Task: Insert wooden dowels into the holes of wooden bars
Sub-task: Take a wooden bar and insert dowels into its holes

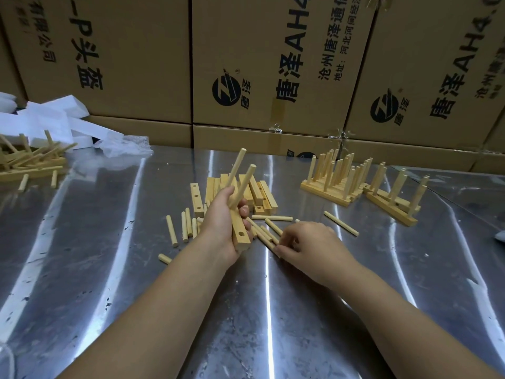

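Standing tilted near the centre of the frame, a wooden bar [241,240] is gripped by the left hand [225,228], whose fingers are curled round its middle. The bar's lower end juts out below the palm, and an empty hole [242,233] is seen there. Two dowels [237,168] are seated in the upper part of the bar and slant up and to the right above the knuckles. The right hand [310,246] is laid palm down on the metal table [109,242], just right of the held bar, with its fingertips [282,237] bent onto a cluster of loose dowels [269,233]. Whether one of these is actually pinched cannot be told, since the fingers hide the contact. More loose dowels [185,225] are scattered just left of the left hand, and a single dowel [341,223] lies apart to the right. A stack of undrilled-side-up bars [262,194] is piled behind the left hand. Finished bars with upright dowels [336,176] are grouped at the right middle of the frame. Another heap of bars and dowels [30,160] is seen at the upper left, beside white foam blocks [54,119] and crumpled plastic film [123,147]. Printed cardboard boxes [136,50] are stacked along the top of the frame.
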